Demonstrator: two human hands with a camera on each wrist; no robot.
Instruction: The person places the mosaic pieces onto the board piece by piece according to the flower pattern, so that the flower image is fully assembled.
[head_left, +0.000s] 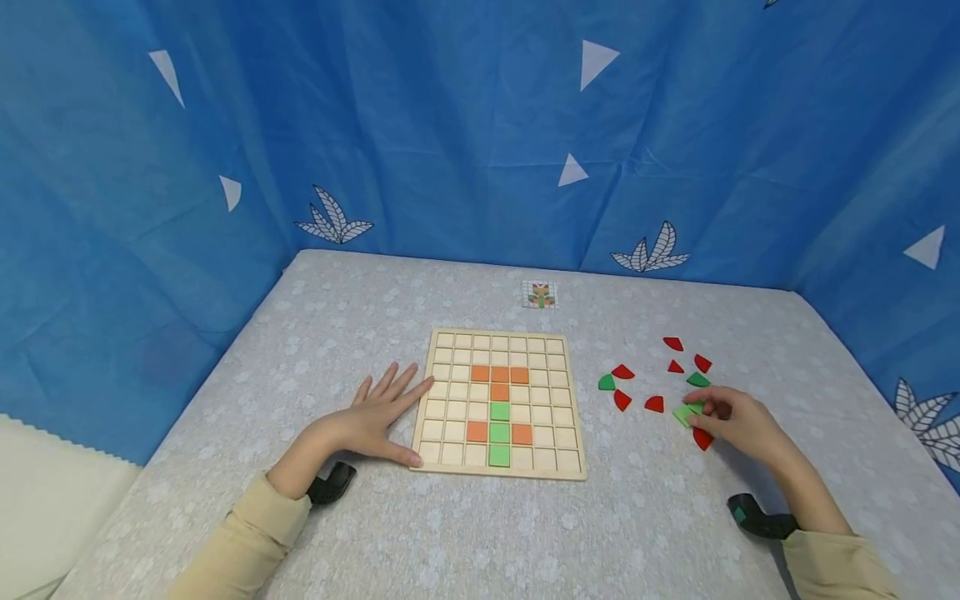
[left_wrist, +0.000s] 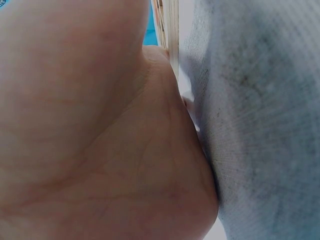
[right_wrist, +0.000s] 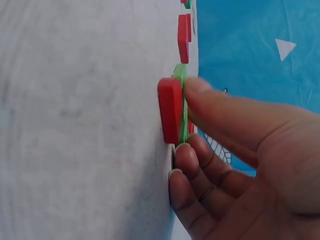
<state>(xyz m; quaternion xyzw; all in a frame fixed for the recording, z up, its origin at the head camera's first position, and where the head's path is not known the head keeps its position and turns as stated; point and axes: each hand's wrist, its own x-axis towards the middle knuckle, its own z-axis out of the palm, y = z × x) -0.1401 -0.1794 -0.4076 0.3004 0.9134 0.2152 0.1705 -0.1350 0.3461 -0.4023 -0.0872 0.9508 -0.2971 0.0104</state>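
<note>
A wooden grid board lies on the table with orange square tiles and light green square tiles in some of its cells. My left hand is spread flat beside it, thumb and a finger touching the board's left edge. On the right, my right hand pinches a light green tile between thumb and fingers, low at the table. Partly under the hand is a red curved piece, seen close in the right wrist view as a red block. The palm fills most of the left wrist view.
Several red curved pieces are scattered right of the board, with dark green pieces and a small red triangle among them. A small pattern card lies beyond the board. A blue curtain hangs behind the table.
</note>
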